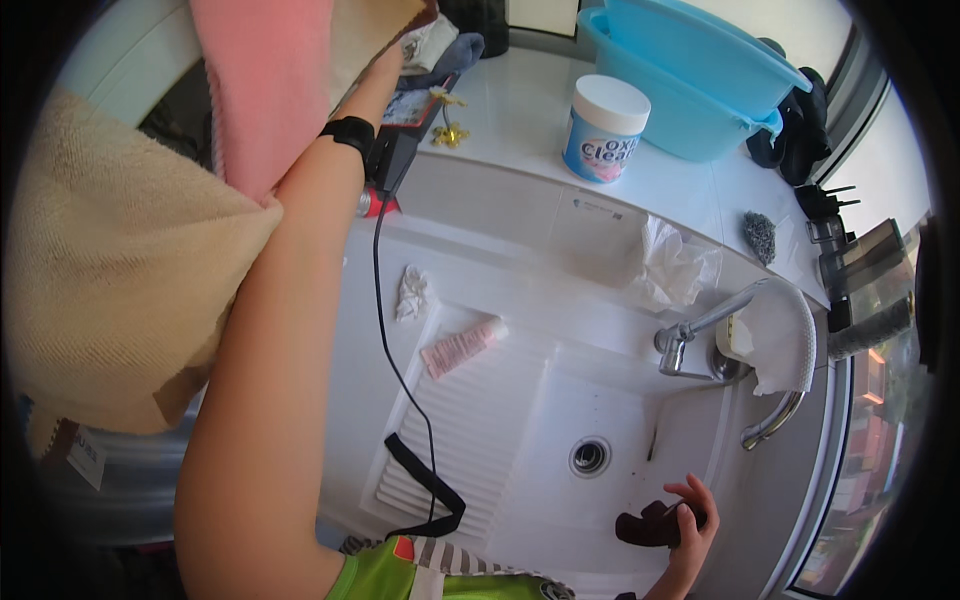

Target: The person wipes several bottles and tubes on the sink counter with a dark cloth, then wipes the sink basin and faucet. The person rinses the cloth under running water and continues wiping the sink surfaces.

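Head | right grip (696,542) — closed round dark item (648,527) | left grip (380,84) — half hidden, can't judge

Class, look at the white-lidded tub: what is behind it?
Behind and to the right of the tub are stacked light-blue basins. The tub covers part of them. The counter directly behind the tub cannot be seen.

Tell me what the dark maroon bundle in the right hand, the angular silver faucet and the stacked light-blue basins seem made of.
The dark maroon bundle in the right hand may be matte fabric: lumpy outline, little shine, though no weave shows. The angular silver faucet seems polished metal, given bright reflections. The stacked light-blue basins are probably plastic: smooth, with moulded rims.
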Demonstrator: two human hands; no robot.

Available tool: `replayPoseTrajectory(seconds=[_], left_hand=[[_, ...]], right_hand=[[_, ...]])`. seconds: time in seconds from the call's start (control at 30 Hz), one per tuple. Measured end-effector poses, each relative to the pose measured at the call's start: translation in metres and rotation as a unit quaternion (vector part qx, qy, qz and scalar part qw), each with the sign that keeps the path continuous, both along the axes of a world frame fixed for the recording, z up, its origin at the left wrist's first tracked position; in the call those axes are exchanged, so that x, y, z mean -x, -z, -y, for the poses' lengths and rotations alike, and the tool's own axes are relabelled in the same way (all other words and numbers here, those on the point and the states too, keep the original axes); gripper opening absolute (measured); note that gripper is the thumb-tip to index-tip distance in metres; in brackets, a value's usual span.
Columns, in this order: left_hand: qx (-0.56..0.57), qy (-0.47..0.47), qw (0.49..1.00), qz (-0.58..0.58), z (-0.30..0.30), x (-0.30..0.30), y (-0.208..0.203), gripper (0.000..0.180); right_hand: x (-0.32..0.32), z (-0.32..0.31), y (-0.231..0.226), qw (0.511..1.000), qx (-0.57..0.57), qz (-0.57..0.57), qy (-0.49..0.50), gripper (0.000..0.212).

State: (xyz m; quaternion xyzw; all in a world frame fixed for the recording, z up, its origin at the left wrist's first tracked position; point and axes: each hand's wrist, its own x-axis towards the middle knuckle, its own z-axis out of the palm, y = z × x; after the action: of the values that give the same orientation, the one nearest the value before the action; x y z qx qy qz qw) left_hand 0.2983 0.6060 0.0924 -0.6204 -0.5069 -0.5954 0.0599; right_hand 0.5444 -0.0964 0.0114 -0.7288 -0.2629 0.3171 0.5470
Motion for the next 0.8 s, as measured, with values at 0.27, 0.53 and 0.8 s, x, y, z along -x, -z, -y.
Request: replayPoseTrajectory(seconds=[0.27,0.53,0.8], left_hand=[[0.226,0.444,0.847,-0.185,0.249,-0.009,0.129,0.018],[0.241,0.184,0.895,-0.327,0.345,0.039,0.261,0.048],[0.223,0.091,0.935,-0.262,0.301,0.069,0.276,0.024]], right_hand=[[0.018,0.034,-0.001,0.997,-0.043,-0.043,-0.045,0.042],[0.051,0.077,0.002,0.998,-0.055,-0.017,-0.038,0.037],[0.097,0.11,-0.026,0.998,-0.053,-0.019,0.003,0.035]])
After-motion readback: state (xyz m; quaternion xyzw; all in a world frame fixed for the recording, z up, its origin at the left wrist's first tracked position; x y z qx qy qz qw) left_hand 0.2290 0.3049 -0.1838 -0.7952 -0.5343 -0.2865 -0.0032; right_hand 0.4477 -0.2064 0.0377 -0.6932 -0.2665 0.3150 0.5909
